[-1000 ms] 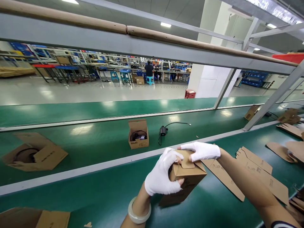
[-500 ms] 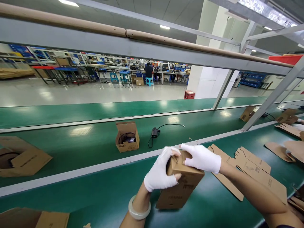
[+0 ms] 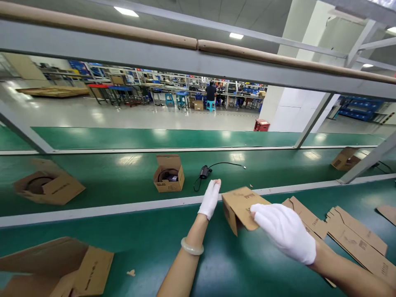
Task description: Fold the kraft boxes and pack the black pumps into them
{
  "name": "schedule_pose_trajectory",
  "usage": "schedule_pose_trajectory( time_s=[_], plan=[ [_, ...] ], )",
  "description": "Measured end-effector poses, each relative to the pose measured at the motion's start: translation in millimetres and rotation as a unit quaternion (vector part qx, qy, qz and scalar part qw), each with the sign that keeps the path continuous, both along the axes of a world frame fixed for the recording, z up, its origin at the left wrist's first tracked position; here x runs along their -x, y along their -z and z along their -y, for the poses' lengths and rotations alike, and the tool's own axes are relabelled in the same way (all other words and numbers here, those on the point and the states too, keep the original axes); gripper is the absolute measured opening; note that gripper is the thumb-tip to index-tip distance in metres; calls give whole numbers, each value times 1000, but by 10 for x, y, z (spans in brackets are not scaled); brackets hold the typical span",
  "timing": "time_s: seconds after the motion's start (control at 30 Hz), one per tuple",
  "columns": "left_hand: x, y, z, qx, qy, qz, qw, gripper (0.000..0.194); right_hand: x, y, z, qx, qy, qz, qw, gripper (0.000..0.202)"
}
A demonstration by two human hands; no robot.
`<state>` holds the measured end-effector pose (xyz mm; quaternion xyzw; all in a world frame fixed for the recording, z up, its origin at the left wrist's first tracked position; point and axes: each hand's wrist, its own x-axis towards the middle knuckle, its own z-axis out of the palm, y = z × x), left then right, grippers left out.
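My right hand (image 3: 283,232), in a white fingertip-less glove, grips the edge of a brown cardboard box (image 3: 243,202), which is tilted with an open end and a loose flap towards me. My left hand (image 3: 211,200), gloved the same way, stretches forward with its fingers extended and nothing in them. Just beyond its fingertips lies a small black pump-like device with a thin cable (image 3: 204,171) on the green belt. Left of that device stands an open cardboard box (image 3: 169,185) with a dark cable and device inside.
More open boxes sit at the far left (image 3: 66,190), near left (image 3: 94,270) and far right (image 3: 344,160). Flattened cartons (image 3: 360,243) lie right of my right arm. A pale rail (image 3: 123,209) divides the green surfaces; metal posts and a beam (image 3: 148,53) cross in front.
My left hand has let go of the box and moved forward towards the black device. My right hand has turned the box over onto a tilt. The view has swung left.
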<state>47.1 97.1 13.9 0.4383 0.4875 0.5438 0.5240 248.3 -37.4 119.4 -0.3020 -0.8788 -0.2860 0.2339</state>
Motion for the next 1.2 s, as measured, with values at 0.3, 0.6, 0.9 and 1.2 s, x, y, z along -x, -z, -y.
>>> schedule_pose_trajectory(
  time_s=[0.3, 0.6, 0.9, 1.2],
  plan=[
    [649, 172, -1251, 146, -124, -206, 960, 41, -486, 310, -285, 91, 191, 111, 971, 44],
    [955, 211, -1232, 156, -50, 60, 985, 22, -207, 220, -197, 60, 148, -46, 986, 39],
    [947, -616, 44, -26, 42, 343, 938, 25, 962, 242, -473, 362, 5, -200, 910, 65],
    [1158, -713, 517, -255, -112, 92, 956, 48, 1183, 7, -300, 659, -128, -330, 663, 49]
  ],
)
